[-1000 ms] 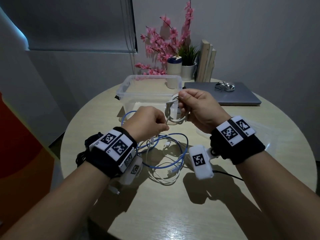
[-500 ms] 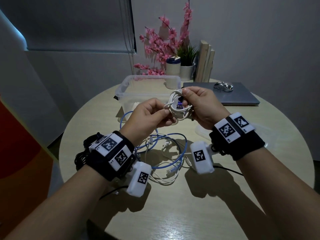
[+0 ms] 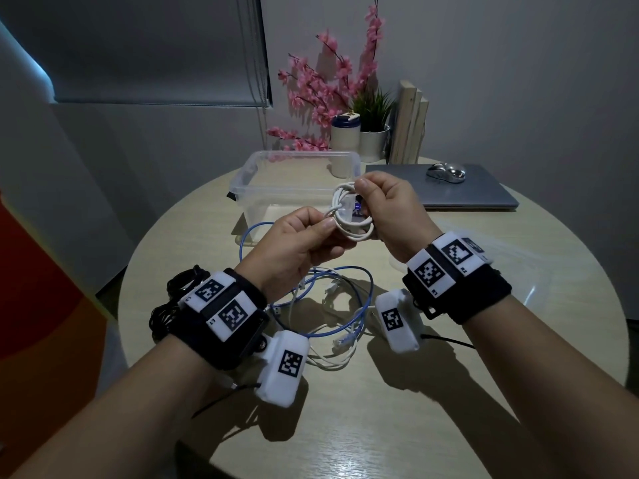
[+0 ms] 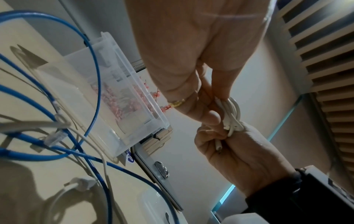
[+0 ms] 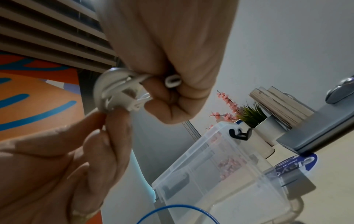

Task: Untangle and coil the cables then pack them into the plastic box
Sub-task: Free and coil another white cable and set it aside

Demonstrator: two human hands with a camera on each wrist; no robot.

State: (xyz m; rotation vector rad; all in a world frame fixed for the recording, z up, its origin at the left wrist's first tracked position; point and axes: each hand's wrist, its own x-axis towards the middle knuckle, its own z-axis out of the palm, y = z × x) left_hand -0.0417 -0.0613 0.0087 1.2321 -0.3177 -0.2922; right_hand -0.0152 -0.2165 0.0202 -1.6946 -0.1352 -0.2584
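Both hands hold a small coil of white cable (image 3: 349, 219) in the air in front of the clear plastic box (image 3: 256, 178). My right hand (image 3: 387, 209) grips the coil's right side, fingers curled round its loops (image 5: 114, 87). My left hand (image 3: 304, 236) pinches the coil's left edge (image 4: 232, 116) between thumb and fingers. On the table below lie a blue cable (image 3: 356, 305) and white cables (image 3: 328, 361), tangled together. A black cable (image 3: 173, 305) lies behind my left wrist. The box (image 5: 220, 181) stands open with its lid off.
A closed grey laptop (image 3: 460, 195) with a silver mouse (image 3: 446, 171) on it lies right of the box. Pink flowers (image 3: 332, 88), a white cup (image 3: 345, 133), a potted plant (image 3: 373, 133) and books (image 3: 409, 122) stand behind. A clear lid (image 3: 518, 267) lies under my right wrist.
My left hand has risen from below the coil and taken its left edge. The coil has turned from upright to lying flatter between both hands.
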